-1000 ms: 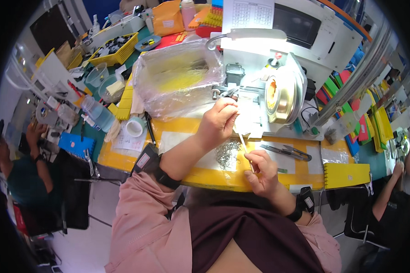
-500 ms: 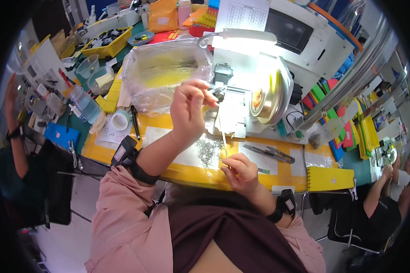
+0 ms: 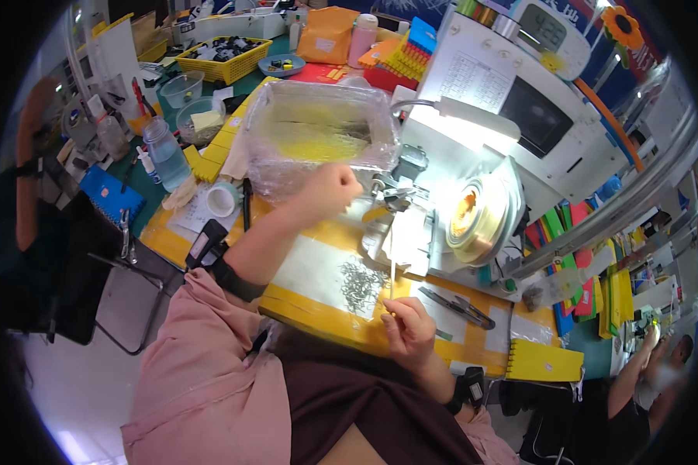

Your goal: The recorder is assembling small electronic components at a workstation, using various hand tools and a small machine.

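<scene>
My left hand [image 3: 333,188] is closed, held above the table just left of a small metal clamp-like mechanism [image 3: 395,198] on a white machine. Its fingers curl away from view, so anything inside them is hidden. My right hand [image 3: 409,329] pinches the lower end of a thin pale stick [image 3: 392,267] near the table's front edge. The stick points up toward the mechanism, its far end lost in the lamp's glare. Between my arms, a pile of small thin metal pieces [image 3: 361,283] lies on a white sheet [image 3: 310,271].
A lit lamp [image 3: 477,124] hangs over the machine, beside a large spool [image 3: 477,217]. Dark snips [image 3: 457,306] lie right of my right hand. Behind my left hand stands a plastic-wrapped box [image 3: 318,124]. A tape roll [image 3: 222,199] and bottle [image 3: 167,155] are leftward; a yellow booklet [image 3: 545,362] sits front right.
My left hand has drawn away leftward from the mechanism, its fingers now curled in. My right hand keeps its pinch on the stick. The whole view has shifted and tilted.
</scene>
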Motion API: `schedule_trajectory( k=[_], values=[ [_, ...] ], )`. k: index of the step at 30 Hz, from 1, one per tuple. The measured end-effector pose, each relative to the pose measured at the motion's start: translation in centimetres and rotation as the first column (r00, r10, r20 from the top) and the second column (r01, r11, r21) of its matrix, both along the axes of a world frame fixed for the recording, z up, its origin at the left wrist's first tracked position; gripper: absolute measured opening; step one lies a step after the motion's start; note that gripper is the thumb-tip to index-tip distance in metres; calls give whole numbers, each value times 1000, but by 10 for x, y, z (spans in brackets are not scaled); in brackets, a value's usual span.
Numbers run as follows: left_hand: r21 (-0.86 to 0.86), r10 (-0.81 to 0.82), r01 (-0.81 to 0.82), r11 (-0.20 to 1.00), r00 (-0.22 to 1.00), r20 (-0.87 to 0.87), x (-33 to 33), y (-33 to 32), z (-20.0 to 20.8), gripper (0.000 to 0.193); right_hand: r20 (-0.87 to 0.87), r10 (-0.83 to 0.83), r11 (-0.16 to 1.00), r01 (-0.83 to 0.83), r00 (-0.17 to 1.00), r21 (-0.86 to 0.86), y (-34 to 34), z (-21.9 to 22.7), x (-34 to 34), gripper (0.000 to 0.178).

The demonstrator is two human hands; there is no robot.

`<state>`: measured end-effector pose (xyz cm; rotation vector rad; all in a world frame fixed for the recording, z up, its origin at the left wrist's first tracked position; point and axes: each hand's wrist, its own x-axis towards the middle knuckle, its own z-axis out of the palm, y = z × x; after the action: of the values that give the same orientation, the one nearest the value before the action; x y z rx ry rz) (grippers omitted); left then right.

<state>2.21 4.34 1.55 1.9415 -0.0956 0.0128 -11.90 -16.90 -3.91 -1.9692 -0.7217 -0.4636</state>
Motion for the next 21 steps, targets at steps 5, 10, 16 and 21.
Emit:
schedule_trajectory(
  k=[5,10,16,21],
  values=[
    [17,6,-9,1000,991,133,10,-17,-28,8,94,-36,999,36,995,6,-2,-4,3,20],
    [-30,-33,36,999,993,117,19,-21,-37,11,161,-127,989,137,979,-52,-11,-10,9,31],
    [-87,62,-55,995,995,74,30,-4,-44,15,232,28,999,-22,972,-30,-25,48,-21,28],
    [-250,-31,-2,968,991,-129,14,10,-30,13,972,-99,926,-338,215,169,-31,115,-72,24]
  ],
)
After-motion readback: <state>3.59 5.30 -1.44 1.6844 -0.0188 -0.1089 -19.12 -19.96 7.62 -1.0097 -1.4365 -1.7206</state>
